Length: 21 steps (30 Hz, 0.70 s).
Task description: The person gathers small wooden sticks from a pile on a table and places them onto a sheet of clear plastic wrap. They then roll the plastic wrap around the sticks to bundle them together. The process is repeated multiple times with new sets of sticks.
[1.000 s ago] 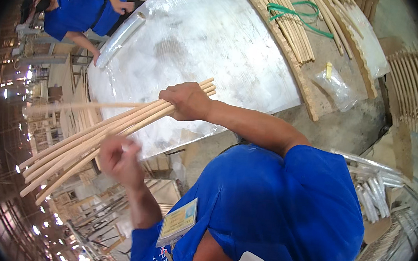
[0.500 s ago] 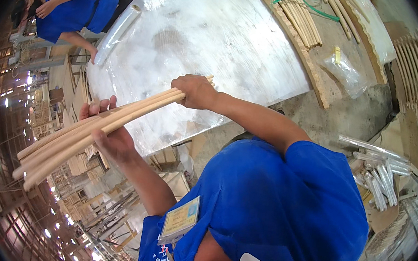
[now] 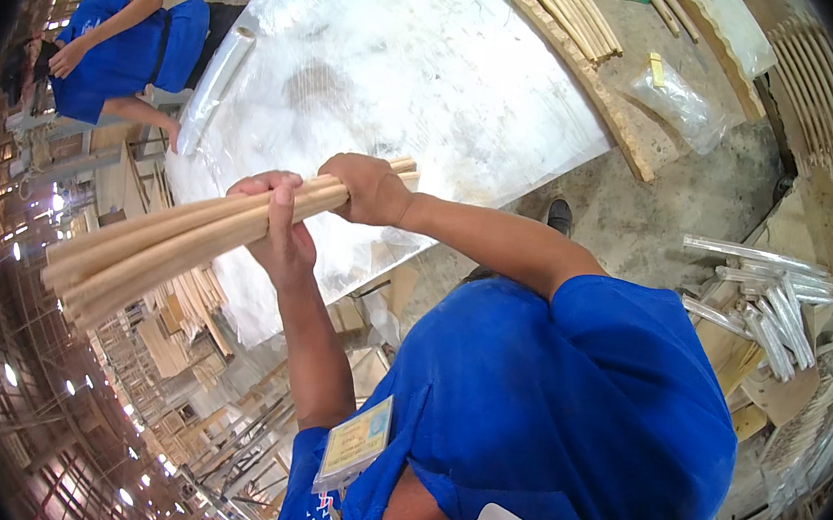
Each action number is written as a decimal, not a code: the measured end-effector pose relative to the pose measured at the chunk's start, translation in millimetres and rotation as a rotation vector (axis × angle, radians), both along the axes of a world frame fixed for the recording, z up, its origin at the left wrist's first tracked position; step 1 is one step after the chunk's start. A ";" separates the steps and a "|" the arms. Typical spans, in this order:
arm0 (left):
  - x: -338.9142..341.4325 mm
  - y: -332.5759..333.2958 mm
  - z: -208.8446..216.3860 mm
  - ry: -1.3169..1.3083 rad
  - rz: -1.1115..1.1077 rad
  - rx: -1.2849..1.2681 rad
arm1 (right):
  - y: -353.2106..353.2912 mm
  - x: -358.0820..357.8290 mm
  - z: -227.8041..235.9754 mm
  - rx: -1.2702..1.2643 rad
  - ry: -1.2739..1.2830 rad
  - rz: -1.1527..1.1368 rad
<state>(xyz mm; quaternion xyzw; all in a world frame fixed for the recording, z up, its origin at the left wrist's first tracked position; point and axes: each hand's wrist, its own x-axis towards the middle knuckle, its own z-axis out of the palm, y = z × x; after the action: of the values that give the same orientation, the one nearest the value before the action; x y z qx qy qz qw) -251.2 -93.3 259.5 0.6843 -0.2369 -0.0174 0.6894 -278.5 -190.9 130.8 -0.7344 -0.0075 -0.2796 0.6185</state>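
A bundle of pale round wooden rods (image 3: 173,237) is held in front of me, its long end reaching to the left. My right hand (image 3: 368,188) is wrapped round the bundle near its short right end. Close beside it, my left hand (image 3: 280,222) grips the rods from below, with the thumb over the near side. Under the hands lies a wide table covered with glossy clear film (image 3: 454,73). How many rods are in the bundle I cannot make out.
Across the table's left end stands a person in blue (image 3: 136,53), one hand by a roll of clear film (image 3: 218,81). At far right lie more wooden rods (image 3: 575,15) and a crumpled plastic bag (image 3: 687,111). Film-wrapped bundles (image 3: 778,305) are piled on my right.
My left hand has moved right along the rods, from loosely cradling them to gripping them beside my right hand. The rods are drawn closer together.
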 end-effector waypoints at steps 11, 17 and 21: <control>-3.0 15.7 -23.3 -0.057 -0.084 -0.054 | 13.6 -11.5 -33.8 0.041 -0.016 -0.071; -4.5 4.4 -14.5 -0.006 -0.009 -0.053 | 5.4 -11.9 -55.8 0.040 0.038 -0.047; -17.8 11.0 -11.9 0.040 0.005 -0.146 | 13.5 -26.3 -60.3 0.050 0.042 -0.015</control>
<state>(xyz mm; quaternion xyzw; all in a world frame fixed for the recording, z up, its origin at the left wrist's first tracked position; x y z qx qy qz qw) -269.0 -82.3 247.6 0.6321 -0.2221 -0.0122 0.7423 -304.8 -177.4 70.6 -0.7243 0.0179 -0.2690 0.6346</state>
